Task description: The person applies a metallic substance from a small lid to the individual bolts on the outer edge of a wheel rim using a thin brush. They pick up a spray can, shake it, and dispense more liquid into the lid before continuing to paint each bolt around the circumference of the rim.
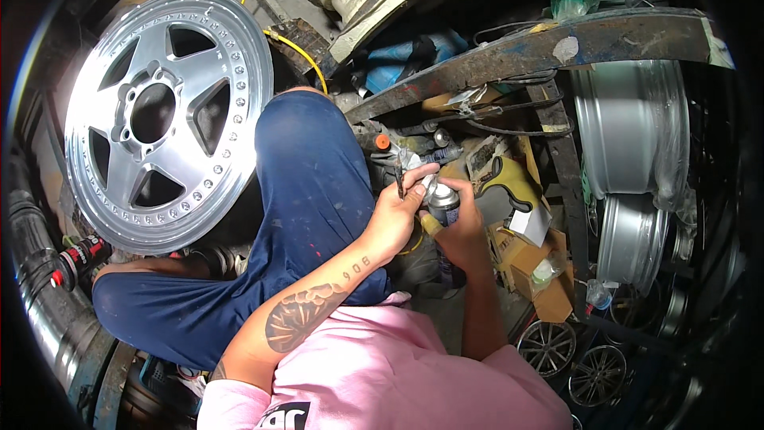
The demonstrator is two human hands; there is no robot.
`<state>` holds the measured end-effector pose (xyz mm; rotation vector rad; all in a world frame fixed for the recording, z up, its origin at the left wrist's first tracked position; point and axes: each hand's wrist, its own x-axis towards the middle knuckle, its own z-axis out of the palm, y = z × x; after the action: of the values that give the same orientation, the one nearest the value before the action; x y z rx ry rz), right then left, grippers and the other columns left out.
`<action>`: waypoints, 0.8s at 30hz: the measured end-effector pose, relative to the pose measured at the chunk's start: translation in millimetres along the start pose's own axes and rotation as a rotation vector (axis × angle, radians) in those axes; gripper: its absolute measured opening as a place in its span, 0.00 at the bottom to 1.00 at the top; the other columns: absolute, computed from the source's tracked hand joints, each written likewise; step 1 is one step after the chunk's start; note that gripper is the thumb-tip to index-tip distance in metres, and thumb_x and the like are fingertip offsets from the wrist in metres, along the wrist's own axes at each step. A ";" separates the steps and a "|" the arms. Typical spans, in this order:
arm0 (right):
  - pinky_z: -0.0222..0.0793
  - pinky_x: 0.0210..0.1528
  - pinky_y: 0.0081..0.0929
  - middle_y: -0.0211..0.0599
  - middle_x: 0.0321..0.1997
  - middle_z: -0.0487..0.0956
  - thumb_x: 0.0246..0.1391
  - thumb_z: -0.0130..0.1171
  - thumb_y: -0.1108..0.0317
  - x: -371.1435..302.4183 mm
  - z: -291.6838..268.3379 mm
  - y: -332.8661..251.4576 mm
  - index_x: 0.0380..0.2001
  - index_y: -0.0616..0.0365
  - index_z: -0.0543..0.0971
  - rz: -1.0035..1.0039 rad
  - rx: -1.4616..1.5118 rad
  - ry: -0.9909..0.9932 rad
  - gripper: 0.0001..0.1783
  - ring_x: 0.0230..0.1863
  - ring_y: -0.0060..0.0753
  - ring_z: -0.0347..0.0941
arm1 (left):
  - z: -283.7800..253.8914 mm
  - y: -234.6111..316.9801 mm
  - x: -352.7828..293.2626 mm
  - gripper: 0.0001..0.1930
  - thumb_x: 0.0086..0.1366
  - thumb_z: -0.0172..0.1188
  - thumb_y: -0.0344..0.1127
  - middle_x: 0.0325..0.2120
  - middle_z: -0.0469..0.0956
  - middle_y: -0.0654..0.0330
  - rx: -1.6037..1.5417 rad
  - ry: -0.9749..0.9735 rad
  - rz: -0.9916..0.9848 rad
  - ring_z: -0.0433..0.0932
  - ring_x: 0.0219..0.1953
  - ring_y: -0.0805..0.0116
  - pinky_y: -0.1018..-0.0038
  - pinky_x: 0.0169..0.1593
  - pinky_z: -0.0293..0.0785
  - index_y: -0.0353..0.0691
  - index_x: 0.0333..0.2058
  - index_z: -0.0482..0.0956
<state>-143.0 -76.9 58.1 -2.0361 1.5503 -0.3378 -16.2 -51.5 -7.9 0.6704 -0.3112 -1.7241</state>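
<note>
My right hand (461,231) is wrapped round an upright aerosol can (443,197) with a dark label and a silvery top. Something yellow covers one fingertip of that hand. A thin dark stick (399,177), perhaps a brush, rises from the closed fingers of my left hand (404,205). That hand's fingertips meet the can's top, around a small pale or clear piece (430,185) that I cannot make out well. To the left of my raised knee, a big silver five-spoke wheel rim (119,181) with a bolt-studded lip leans at a tilt.
A worn metal beam (621,38) crosses the upper right. Below it are silver wheel barrels (629,127), a cardboard box (549,287) and a yellow-and-black object (513,183). A yellow hose (306,56) runs behind my knee. At far left lies a black-and-red can (83,256).
</note>
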 end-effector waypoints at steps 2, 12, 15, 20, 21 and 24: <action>0.68 0.51 0.39 0.46 0.47 0.76 0.41 0.68 0.71 0.4 1.4 -6.3 0.50 0.56 0.69 -0.011 0.006 0.006 0.30 0.50 0.50 0.73 | -3.4 2.1 -1.5 0.18 0.72 0.42 0.29 0.52 0.71 0.59 -0.053 -0.011 -0.014 0.69 0.52 0.73 0.76 0.57 0.63 0.36 0.59 0.67; 0.72 0.47 0.32 0.48 0.48 0.77 0.37 0.72 0.69 0.8 -35.3 -130.2 0.45 0.61 0.77 -0.456 0.547 -0.316 0.28 0.46 0.39 0.77 | 3.0 -3.3 8.1 0.22 0.70 0.48 0.36 0.56 0.69 0.56 -0.186 -0.002 0.009 0.71 0.55 0.66 0.69 0.59 0.67 0.37 0.61 0.63; 0.72 0.45 0.31 0.46 0.49 0.77 0.40 0.70 0.68 4.1 -13.1 -192.0 0.46 0.58 0.77 -0.753 0.771 -0.510 0.26 0.45 0.39 0.77 | -2.3 2.7 3.5 0.21 0.70 0.46 0.32 0.55 0.71 0.57 -0.155 0.077 -0.013 0.71 0.55 0.67 0.69 0.59 0.67 0.38 0.60 0.64; 0.73 0.41 0.30 0.44 0.51 0.77 0.44 0.67 0.66 -15.6 1.8 -259.6 0.47 0.54 0.76 -1.135 1.162 -0.362 0.24 0.44 0.39 0.78 | -3.8 -9.2 7.1 0.21 0.70 0.44 0.31 0.54 0.71 0.53 -0.151 0.027 0.051 0.71 0.55 0.64 0.67 0.58 0.66 0.34 0.59 0.64; 0.73 0.40 0.30 0.44 0.51 0.77 0.45 0.67 0.66 -20.7 6.8 -268.2 0.48 0.53 0.76 -1.190 1.223 -0.311 0.24 0.44 0.39 0.78 | -0.8 -7.5 5.5 0.21 0.69 0.44 0.30 0.54 0.71 0.53 -0.144 0.024 0.058 0.71 0.55 0.63 0.67 0.58 0.66 0.34 0.60 0.64; 0.73 0.38 0.29 0.43 0.52 0.76 0.47 0.65 0.65 -35.4 22.6 -294.0 0.48 0.50 0.76 -1.352 1.388 -0.206 0.22 0.44 0.39 0.78 | -12.1 -9.1 8.6 0.23 0.69 0.47 0.33 0.56 0.70 0.49 -0.112 0.029 0.095 0.73 0.53 0.63 0.69 0.53 0.73 0.34 0.61 0.62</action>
<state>94.6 15.9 210.1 -1.4141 -0.4886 -1.1765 -17.6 -55.5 -24.7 0.5897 -0.2211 -1.6270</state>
